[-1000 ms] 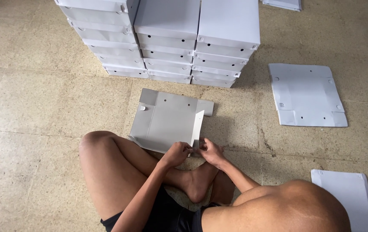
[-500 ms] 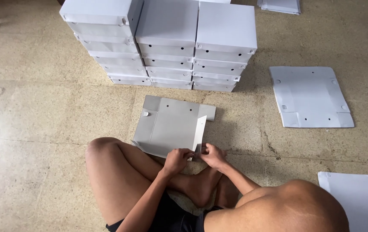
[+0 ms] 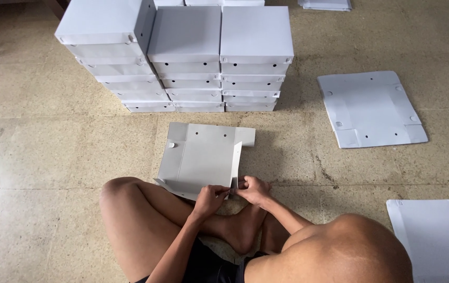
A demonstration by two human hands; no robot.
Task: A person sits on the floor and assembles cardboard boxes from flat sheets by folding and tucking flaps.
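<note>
I sit cross-legged on a speckled stone floor. A flat white plastic box sheet (image 3: 201, 157), partly folded, lies in front of my legs with its right side flap standing up. My left hand (image 3: 210, 197) and my right hand (image 3: 253, 189) meet at the sheet's near right corner, both pinching the flap and tab there. The fingertips hide the corner itself.
Three stacks of finished white boxes (image 3: 185, 57) stand just beyond the sheet. An unfolded white sheet (image 3: 371, 107) lies on the floor to the right, another white sheet (image 3: 434, 238) at my right side, and more sheets (image 3: 325, 4) at the top edge.
The view has tilted down a little. My hands stay at the same near corner of the sheet, working the flap; the sheet has barely shifted.
</note>
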